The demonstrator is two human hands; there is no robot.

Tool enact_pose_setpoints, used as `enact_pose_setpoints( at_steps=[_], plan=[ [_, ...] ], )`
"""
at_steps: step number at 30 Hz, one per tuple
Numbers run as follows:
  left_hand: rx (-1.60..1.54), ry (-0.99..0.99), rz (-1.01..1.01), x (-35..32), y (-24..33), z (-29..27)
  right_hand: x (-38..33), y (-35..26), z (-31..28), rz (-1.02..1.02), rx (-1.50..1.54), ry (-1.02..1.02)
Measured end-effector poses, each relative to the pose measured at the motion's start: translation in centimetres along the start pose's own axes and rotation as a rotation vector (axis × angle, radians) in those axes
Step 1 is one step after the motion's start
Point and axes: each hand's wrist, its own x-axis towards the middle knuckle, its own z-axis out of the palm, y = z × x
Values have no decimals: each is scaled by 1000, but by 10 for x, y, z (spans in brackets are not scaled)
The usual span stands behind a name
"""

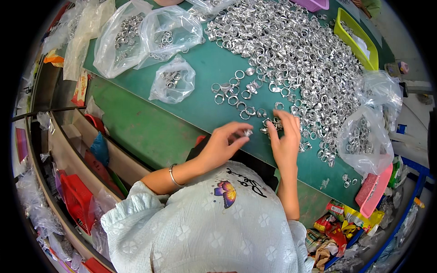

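Closest to the lens is the person's pale blue top (pixel 200 223) with a butterfly print, forearms reaching out from it over the green worktop (pixel 150 127). The left hand (pixel 223 143), with a thin bangle (pixel 173 176) on the wrist, has its fingers curled in and is pinching one small silver ring (pixel 248 133) between thumb and fingertips, just above the worktop's near part. The right hand (pixel 284 136) sits right beside it, fingers fairly straight and a bit spread, tips resting on a few loose rings (pixel 268 125); can't tell if it's actually gripping any. Past both hands there's a huge heap of silver rings (pixel 291 50) spread across the far side, with a small scatter of rings (pixel 234 91) in between. Clear plastic bags (pixel 145 36) holding more rings lie to the far left, another bag (pixel 364 141) on the right, near a pink tray (pixel 373 191). A yellow-green tray (pixel 357 41) sits at the far right.
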Motion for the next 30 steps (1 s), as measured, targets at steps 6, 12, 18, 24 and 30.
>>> enact_pose_setpoints(
  at_steps=[6,12,18,24,30],
  plan=[
    [641,360,382,16,-5,-24,16,5,15,-147,-349,-165],
    [714,346,332,13,-13,-23,16,4,22,-213,-74,-34],
    [706,353,317,18,-10,-18,16,3,9,-94,19,51],
    [668,376,337,16,-19,-17,5,26,-97,76,-164,552],
    [694,356,361,20,-12,-12,13,45,-195,-117,-158,1106]
  ],
)
